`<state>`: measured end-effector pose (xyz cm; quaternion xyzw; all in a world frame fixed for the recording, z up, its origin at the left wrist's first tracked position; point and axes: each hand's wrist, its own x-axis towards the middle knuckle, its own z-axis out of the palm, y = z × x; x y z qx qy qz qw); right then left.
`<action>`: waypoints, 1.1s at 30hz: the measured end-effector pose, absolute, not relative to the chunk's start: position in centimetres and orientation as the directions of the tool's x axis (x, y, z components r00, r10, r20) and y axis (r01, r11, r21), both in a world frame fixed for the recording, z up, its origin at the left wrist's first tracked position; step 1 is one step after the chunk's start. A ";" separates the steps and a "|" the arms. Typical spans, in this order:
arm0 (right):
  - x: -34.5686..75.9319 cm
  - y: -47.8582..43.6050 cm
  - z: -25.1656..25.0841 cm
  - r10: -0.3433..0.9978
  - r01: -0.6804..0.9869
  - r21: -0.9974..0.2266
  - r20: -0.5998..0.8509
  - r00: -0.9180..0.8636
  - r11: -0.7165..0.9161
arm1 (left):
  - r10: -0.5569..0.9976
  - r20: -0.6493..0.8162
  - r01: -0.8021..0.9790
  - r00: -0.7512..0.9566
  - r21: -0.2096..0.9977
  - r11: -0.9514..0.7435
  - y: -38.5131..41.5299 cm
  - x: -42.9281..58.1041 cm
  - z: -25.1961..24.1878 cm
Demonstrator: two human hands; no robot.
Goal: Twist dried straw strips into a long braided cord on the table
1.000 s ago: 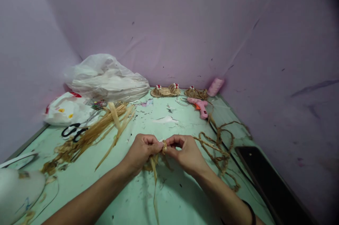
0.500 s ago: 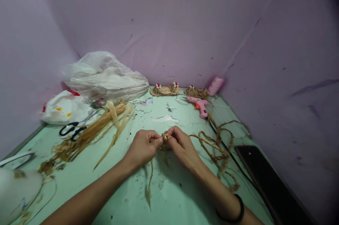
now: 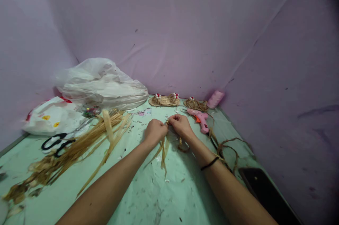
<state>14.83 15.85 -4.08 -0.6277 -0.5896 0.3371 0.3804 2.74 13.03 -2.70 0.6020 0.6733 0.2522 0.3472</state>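
Over the middle of the table, my left hand (image 3: 156, 131) and my right hand (image 3: 180, 125) are pinched close together, fingertips almost touching. Between them is a small piece of braided plant fibre, mostly hidden by the fingers. Loose pale fibre strands (image 3: 164, 152) hang below my left hand. A curl of braided fibre rope (image 3: 182, 147) shows under my right hand. More of the rope (image 3: 234, 147) lies in loops beyond my right forearm, which covers part of it.
A bundle of dry fibre (image 3: 87, 135) and black-handled scissors (image 3: 54, 142) lie left, near plastic bags (image 3: 103, 83). Woven slippers (image 3: 164, 101), another woven piece (image 3: 195, 104), a pink thread spool (image 3: 215, 99) and a pink glue gun (image 3: 200, 119) are at the back. A phone (image 3: 265, 193) lies right.
Both hands have moved farther out over the table, still pinched together. The hanging strands moved with them and now show beneath my left hand. The view has shifted slightly.
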 end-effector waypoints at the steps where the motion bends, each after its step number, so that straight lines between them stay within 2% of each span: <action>1: 14.8 16.5 -4.2 0.995 0.512 -0.859 0.031 0.092 -0.021 | 0.985 -0.162 0.674 -0.059 0.721 0.159 13.5 2.9 -2.5; 4: 14.7 18.0 -4.2 0.991 0.606 -0.796 0.084 0.103 0.005 | 0.983 -0.146 0.742 -0.112 0.646 0.180 14.7 3.2 -1.9; 10: 13.9 18.9 -3.4 0.985 0.753 -0.657 0.145 0.094 0.025 | 0.976 -0.176 0.747 -0.125 0.631 0.210 16.1 3.3 -2.0; 14: 13.0 18.2 -2.6 0.987 0.881 -0.472 0.123 0.103 -0.033 | 0.974 -0.197 0.768 -0.113 0.605 0.212 16.1 3.1 -2.0; 17: 12.8 16.9 -2.5 0.987 0.921 -0.389 0.136 0.085 -0.026 | 0.986 -0.161 0.811 -0.047 0.570 0.132 15.8 2.8 -1.9; 22: 13.3 14.3 -3.5 0.969 0.915 -0.402 0.237 0.066 0.036 | 0.993 -0.107 0.863 0.058 0.505 0.004 15.4 2.5 -2.0; 27: 13.6 13.3 -3.9 0.952 0.867 -0.495 0.290 0.095 0.064 | 0.994 -0.094 0.877 0.054 0.480 -0.003 15.4 2.5 -2.4; 33: 13.5 12.9 -4.0 0.938 0.866 -0.492 0.333 0.094 0.088 | 0.994 -0.091 0.878 0.053 0.479 -0.003 15.6 2.5 -2.5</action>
